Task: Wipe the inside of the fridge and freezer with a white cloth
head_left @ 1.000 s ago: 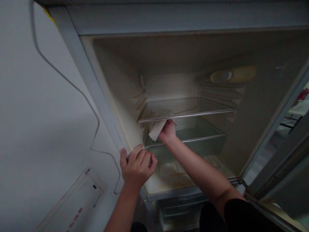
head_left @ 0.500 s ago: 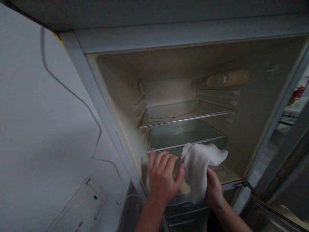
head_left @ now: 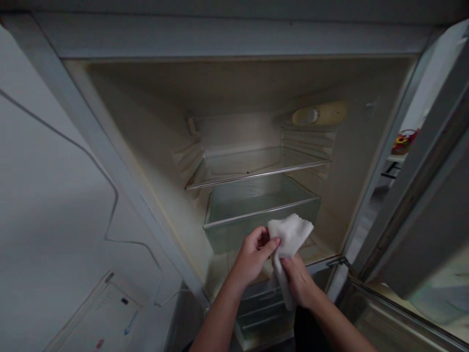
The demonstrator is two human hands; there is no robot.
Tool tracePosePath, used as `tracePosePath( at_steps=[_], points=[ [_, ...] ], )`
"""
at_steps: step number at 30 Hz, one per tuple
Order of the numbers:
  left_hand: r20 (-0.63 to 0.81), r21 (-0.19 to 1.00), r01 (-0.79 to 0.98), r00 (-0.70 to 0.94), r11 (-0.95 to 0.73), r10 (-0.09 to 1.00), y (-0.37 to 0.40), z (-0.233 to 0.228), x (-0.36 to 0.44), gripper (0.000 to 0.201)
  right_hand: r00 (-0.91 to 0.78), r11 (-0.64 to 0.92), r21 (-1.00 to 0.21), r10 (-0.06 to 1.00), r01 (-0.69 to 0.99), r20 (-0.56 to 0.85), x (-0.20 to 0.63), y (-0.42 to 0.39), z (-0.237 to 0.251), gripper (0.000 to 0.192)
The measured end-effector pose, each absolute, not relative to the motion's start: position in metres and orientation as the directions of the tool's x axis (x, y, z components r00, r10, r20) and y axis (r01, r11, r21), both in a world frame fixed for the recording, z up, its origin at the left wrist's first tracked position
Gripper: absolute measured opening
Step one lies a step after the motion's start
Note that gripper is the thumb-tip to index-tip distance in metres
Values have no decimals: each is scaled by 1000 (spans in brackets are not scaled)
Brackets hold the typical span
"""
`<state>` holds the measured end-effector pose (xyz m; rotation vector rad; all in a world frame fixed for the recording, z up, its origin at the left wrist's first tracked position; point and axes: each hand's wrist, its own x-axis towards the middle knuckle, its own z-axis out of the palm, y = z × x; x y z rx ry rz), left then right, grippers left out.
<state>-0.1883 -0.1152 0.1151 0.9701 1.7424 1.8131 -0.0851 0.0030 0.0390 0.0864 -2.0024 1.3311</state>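
Note:
A white cloth (head_left: pixel 291 233) is held between both hands in front of an open fridge (head_left: pixel 120 117). My left hand (head_left: pixel 256 249) pinches its left edge between thumb and curled fingers. Lower down, my right hand (head_left: pixel 298 278) grips the bunched cloth, and a tail of it hangs below. Behind the hands, inside the fridge, are a glass shelf (head_left: pixel 256 164) and, under it, a greenish clear drawer (head_left: pixel 234 232). Neither hand touches them.
The fridge door (head_left: pixel 421 234) stands open on the right, with a hinge (head_left: pixel 339 261) low down. A yellowed lamp cover (head_left: pixel 330 113) is on the inner right wall. A cable (head_left: pixel 110 186) runs down the left wall. Lower clear bins (head_left: pixel 262 313) lie beneath my hands.
My left hand was spread beside the cloth and now pinches it. The cloth is gathered smaller and folded over. The view has shifted, showing more of the door on the right.

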Motion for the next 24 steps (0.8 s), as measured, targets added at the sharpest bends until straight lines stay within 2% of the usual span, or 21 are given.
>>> tracePosePath(
  at_steps=[3,5,8,12,14,18,24],
  points=[
    [317,934,346,-688,-90,653,-111,107,-191,39,-737,534,-755,317,-382,597,-81,6,39,45],
    [330,926,365,-654,-98,681,-109,102,-192,40,-746,556,-753,318,-353,585,-79,8,39,42],
    [204,977,176,-602,-122,772,-107,98,-193,43,-757,586,-741,305,-329,578,-76,11,38,42],
    [-79,970,-235,-562,-68,823,-108,96,-188,56,-721,639,-702,321,-314,614,-73,13,37,42],
    [-127,958,-286,-534,-37,836,-109,95,-186,57,-705,664,-679,317,-313,635,-71,13,38,40],
    [-16,991,-118,-579,-64,815,-108,93,-184,51,-724,706,-644,275,-294,633,-70,13,40,39],
    [320,948,227,-669,-225,671,-106,100,-183,34,-750,731,-632,261,-257,607,-68,12,39,39]
  ],
)
